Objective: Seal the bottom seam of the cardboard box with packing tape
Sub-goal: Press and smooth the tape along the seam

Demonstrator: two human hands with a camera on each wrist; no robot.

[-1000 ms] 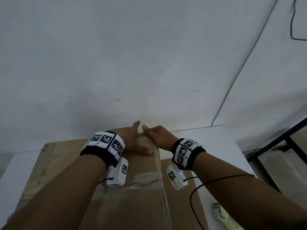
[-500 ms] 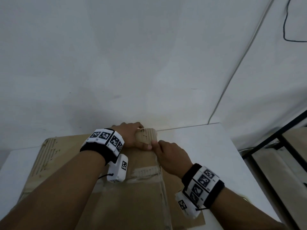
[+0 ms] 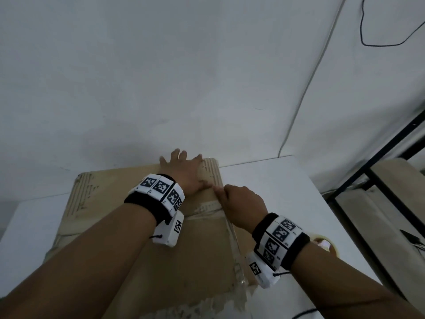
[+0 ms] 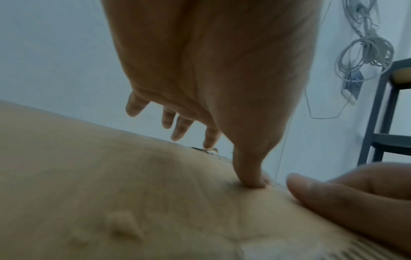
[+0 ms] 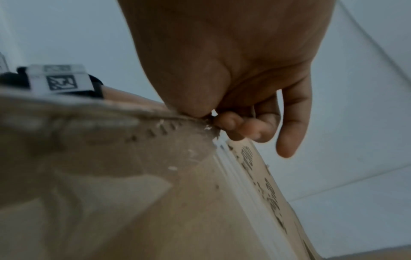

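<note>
Your white surface (image 3: 264, 178) meets the wall at its far edge. Directly on it you have the cardboard box (image 3: 197, 254), lying across the middle, and a pale roll-like object (image 3: 327, 244) near your right wrist.

The worn brown cardboard box (image 3: 128, 254) lay flat side up on my table, clear packing tape (image 3: 232, 238) running along its seam toward the far edge.

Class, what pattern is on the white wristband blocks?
Black-and-white square code markers on the wristband blocks, clearest in the head view.
</note>
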